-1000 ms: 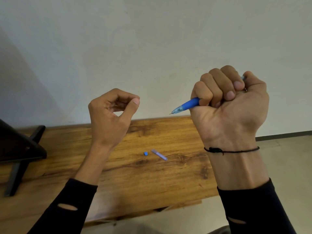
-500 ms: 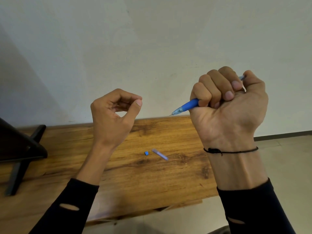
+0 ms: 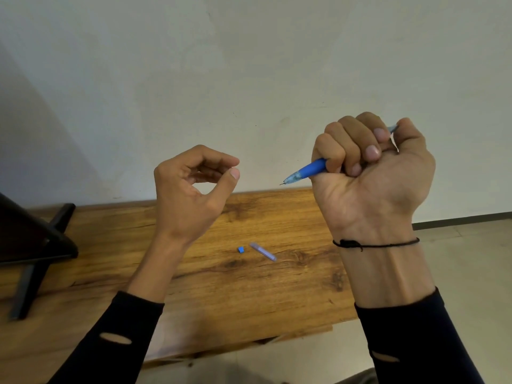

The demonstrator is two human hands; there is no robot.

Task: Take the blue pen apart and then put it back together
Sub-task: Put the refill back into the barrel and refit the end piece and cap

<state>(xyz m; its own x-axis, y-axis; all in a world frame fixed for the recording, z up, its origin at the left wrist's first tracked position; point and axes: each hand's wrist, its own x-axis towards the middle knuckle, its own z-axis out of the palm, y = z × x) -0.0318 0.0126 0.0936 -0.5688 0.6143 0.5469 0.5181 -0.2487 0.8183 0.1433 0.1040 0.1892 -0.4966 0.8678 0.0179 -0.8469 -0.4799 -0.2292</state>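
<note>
The blue pen (image 3: 304, 173) is clenched in my right hand (image 3: 371, 176), a fist raised above the table; its blue grip and clear tip stick out to the left, and its rear end shows by my thumb. My left hand (image 3: 191, 189) hovers to the left of the tip, fingers curled with thumb and forefinger nearly touching, nothing visible in it. On the wooden table (image 3: 194, 300) below lie a tiny blue piece (image 3: 241, 249) and a small pale tube-shaped part (image 3: 263, 251), side by side.
A black stand (image 3: 33, 245) with slanted legs sits at the table's left end. A plain wall rises behind the table. The table's right end and front edge drop to a pale floor (image 3: 457, 259).
My left hand has risen slightly and drifted right toward the pen tip. The right hand keeps its grip on the pen, barely shifted.
</note>
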